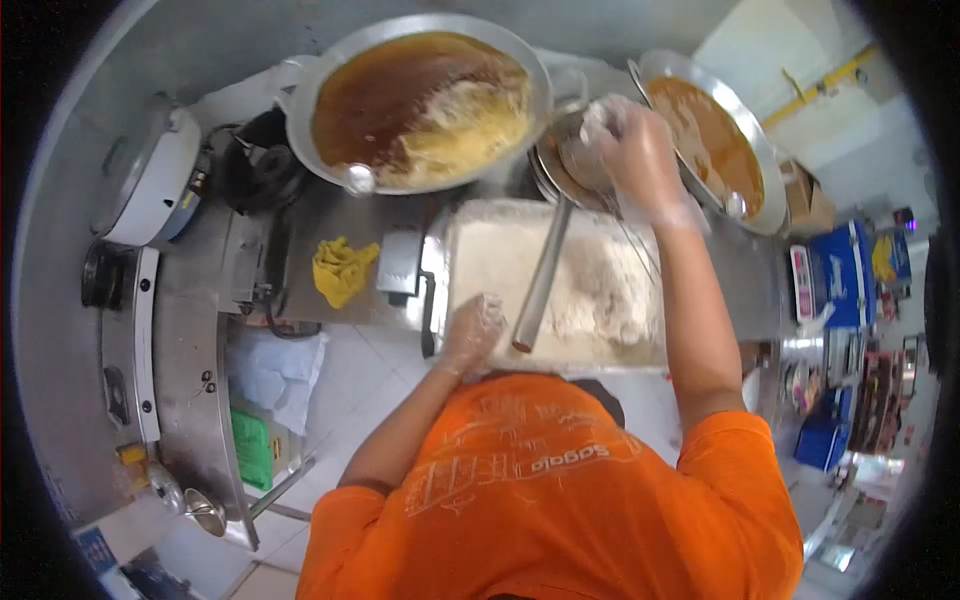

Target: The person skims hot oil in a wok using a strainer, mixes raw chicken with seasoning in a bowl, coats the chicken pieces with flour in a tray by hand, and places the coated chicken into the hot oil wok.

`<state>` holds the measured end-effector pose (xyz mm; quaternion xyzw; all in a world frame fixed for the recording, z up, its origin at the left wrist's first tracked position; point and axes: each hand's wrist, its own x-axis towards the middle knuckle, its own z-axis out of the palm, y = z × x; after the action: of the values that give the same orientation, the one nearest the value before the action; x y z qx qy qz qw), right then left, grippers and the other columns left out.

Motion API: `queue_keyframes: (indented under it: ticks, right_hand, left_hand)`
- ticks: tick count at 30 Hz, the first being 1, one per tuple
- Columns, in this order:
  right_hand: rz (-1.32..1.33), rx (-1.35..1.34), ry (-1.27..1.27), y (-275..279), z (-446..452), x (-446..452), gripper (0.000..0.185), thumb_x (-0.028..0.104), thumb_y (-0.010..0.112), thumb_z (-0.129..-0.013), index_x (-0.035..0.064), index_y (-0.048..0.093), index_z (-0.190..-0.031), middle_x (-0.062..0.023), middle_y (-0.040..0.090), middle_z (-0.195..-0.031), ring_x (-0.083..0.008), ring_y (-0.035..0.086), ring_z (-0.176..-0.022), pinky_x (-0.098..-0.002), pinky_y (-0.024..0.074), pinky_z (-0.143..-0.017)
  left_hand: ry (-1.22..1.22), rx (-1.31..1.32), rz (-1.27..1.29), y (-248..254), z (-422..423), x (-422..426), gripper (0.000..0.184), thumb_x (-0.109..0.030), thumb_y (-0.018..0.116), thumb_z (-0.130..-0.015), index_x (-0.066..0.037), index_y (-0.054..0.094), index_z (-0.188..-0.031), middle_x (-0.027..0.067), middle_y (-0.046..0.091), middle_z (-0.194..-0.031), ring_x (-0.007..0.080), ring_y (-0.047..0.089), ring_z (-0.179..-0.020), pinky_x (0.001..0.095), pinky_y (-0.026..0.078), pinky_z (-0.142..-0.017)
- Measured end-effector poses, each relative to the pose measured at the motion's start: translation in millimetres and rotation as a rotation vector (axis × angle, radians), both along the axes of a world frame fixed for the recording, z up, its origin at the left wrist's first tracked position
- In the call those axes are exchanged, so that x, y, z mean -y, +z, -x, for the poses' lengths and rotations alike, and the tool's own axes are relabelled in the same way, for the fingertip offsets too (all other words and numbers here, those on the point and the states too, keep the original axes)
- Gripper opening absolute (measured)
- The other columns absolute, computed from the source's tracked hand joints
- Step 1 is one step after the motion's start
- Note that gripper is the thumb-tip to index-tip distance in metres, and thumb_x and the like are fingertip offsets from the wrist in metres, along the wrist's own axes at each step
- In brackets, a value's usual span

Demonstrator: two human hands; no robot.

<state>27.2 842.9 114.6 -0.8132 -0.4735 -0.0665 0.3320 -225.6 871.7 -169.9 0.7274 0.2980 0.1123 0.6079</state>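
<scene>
My left hand (475, 332), in a clear glove dusted with flour, is closed at the left side of a metal tray (453, 240) of white flour (500, 250); what it holds, if anything, is hidden. Above the far right of the tray, my gloved right hand (640, 160) is raised with fingers pinched together. Whatever lies between those fingers I cannot make out. Below it is a round pan or strainer (570, 175), partly hidden by the hand. A long metal handle (543, 280) slants from there over the flour. Clumps (620, 310) lie in the tray's right half.
A large wok (300, 125) of brown oil with pale yellow foam stands at the back. Another wok (770, 200) with brown liquid is behind my right hand. Left of the tray are a grey metal box (400, 262) and a yellow cloth (343, 270). A blue box (843, 275) stands far right.
</scene>
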Motion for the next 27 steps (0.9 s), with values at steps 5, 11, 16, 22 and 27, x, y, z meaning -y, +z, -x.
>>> queue_keyframes:
  ticks: [5, 11, 16, 22, 27]
  right_hand:
    - [0.551, -0.130, -0.029, -149, 41, 133, 0.034, 0.030, 0.074, -0.086, -0.0011, 0.060, -0.088, -0.0204, 0.063, -0.080, -0.0315, 0.066, -0.076, -0.0440, 0.0515, -0.072]
    - [0.770, -0.121, -0.113, -309, 67, 165, 0.062, 0.022, 0.065, -0.087, 0.0005, 0.041, -0.140, -0.0347, 0.051, -0.128, -0.0468, 0.066, -0.087, -0.0501, 0.0558, -0.081]
    - [0.709, -0.081, -0.036, -330, 46, 131, 0.058, 0.006, 0.053, -0.088, 0.0004, 0.039, -0.144, -0.0302, 0.055, -0.127, -0.0374, 0.067, -0.093, -0.0426, 0.0564, -0.083]
    - [0.679, 0.120, 0.047, -369, 21, 95, 0.034, 0.004, 0.054, -0.083, 0.0003, 0.065, -0.116, -0.0241, 0.068, -0.092, -0.0340, 0.070, -0.088, -0.0426, 0.0581, -0.073]
    - [0.614, -0.128, 0.034, -356, 1, 120, 0.025, 0.012, 0.063, -0.077, 0.0018, 0.074, -0.097, -0.0229, 0.070, -0.096, -0.0376, 0.068, -0.094, -0.0425, 0.0558, -0.083]
  left_hand:
    - [0.109, 0.024, 0.142, 26, -5, 7, 0.016, -0.005, 0.070, -0.086, -0.003, 0.056, -0.078, 0.0030, 0.052, -0.071, 0.0109, 0.048, -0.067, 0.0303, 0.046, -0.064]
    - [0.151, 0.192, 0.175, -76, 0, -2, 0.011, -0.003, 0.064, -0.088, -0.004, 0.058, -0.079, 0.0026, 0.055, -0.072, 0.0123, 0.051, -0.066, 0.0306, 0.048, -0.063]
    - [0.176, 0.226, 0.276, -21, -7, 9, 0.010, -0.007, 0.058, -0.095, -0.004, 0.060, -0.085, 0.0036, 0.061, -0.076, 0.0126, 0.056, -0.067, 0.0289, 0.050, -0.065]
    - [0.243, 0.247, 0.510, -11, -7, 15, 0.012, -0.011, 0.057, -0.098, -0.004, 0.060, -0.089, 0.0019, 0.061, -0.078, 0.0115, 0.059, -0.068, 0.0276, 0.050, -0.064]
    - [0.204, 0.230, 0.434, -16, -4, 14, 0.006, -0.009, 0.060, -0.093, -0.005, 0.060, -0.088, 0.0018, 0.061, -0.079, 0.0123, 0.057, -0.071, 0.0289, 0.048, -0.066]
